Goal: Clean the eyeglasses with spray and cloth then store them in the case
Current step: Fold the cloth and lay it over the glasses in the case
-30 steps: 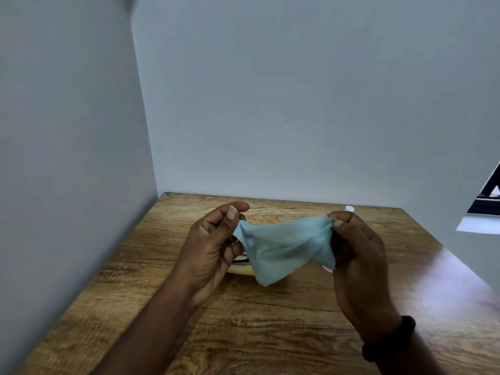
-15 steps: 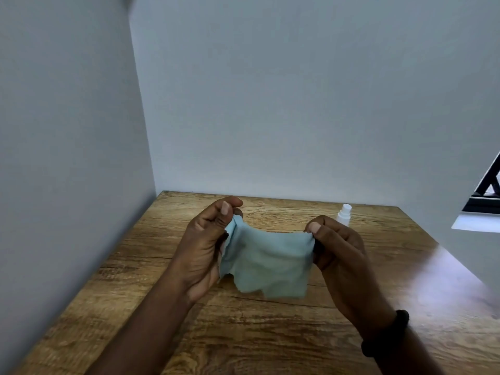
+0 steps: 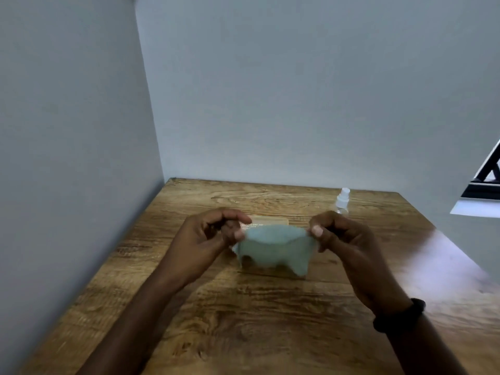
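A light blue cleaning cloth [image 3: 273, 247] is stretched between both hands above the wooden table [image 3: 243, 320]. My left hand [image 3: 205, 239] pinches its left edge and my right hand [image 3: 343, 239] pinches its right edge. Behind the cloth lies a pale case [image 3: 270, 221], mostly hidden by the cloth. A small clear spray bottle [image 3: 342, 202] with a white cap stands at the back right of the table. The eyeglasses are not visible; the cloth hides whatever lies under it.
Grey walls [image 3: 81, 131] close the table in on the left and at the back. A black wristband [image 3: 400, 315] sits on my right wrist. A dark frame [image 3: 487, 174] shows at the far right edge.
The cloth has been turned and pulled out wider between the two hands. Both hands have moved a little apart, and the pale case now shows behind the cloth.
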Action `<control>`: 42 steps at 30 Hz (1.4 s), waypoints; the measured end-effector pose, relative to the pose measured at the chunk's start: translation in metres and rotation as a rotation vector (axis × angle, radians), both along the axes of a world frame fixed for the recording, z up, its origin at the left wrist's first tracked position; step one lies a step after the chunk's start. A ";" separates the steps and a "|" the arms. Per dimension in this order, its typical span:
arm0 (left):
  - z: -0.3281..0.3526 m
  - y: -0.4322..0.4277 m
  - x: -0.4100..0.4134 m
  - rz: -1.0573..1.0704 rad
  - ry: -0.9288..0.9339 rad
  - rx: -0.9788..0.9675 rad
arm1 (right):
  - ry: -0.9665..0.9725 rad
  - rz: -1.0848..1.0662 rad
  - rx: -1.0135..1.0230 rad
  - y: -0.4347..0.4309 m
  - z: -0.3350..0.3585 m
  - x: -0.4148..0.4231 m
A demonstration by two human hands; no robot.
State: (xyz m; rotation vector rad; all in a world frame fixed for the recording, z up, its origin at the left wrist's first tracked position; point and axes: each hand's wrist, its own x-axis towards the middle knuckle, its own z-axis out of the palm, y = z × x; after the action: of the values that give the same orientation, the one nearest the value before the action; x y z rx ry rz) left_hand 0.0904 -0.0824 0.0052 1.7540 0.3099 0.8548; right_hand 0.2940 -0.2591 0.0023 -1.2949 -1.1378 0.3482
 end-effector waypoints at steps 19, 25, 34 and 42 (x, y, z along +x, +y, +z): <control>-0.048 -0.041 -0.080 -0.049 0.388 0.407 | -0.231 -0.162 -0.477 -0.086 -0.034 -0.042; -0.042 -0.020 -0.047 -0.015 0.501 0.315 | -0.346 -0.176 -0.633 -0.045 -0.031 -0.014; -0.050 0.004 -0.022 -0.034 0.579 0.385 | -0.416 -0.214 -0.735 -0.029 -0.040 0.003; -0.053 0.008 -0.021 0.007 0.610 0.506 | -0.484 -0.357 -0.653 -0.035 -0.036 -0.014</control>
State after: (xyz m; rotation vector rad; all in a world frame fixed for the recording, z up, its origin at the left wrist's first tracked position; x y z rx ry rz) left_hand 0.0699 -0.0742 -0.0475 2.4769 0.5289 0.3934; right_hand 0.2800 -0.2936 -0.0337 -2.2104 -1.1998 0.1383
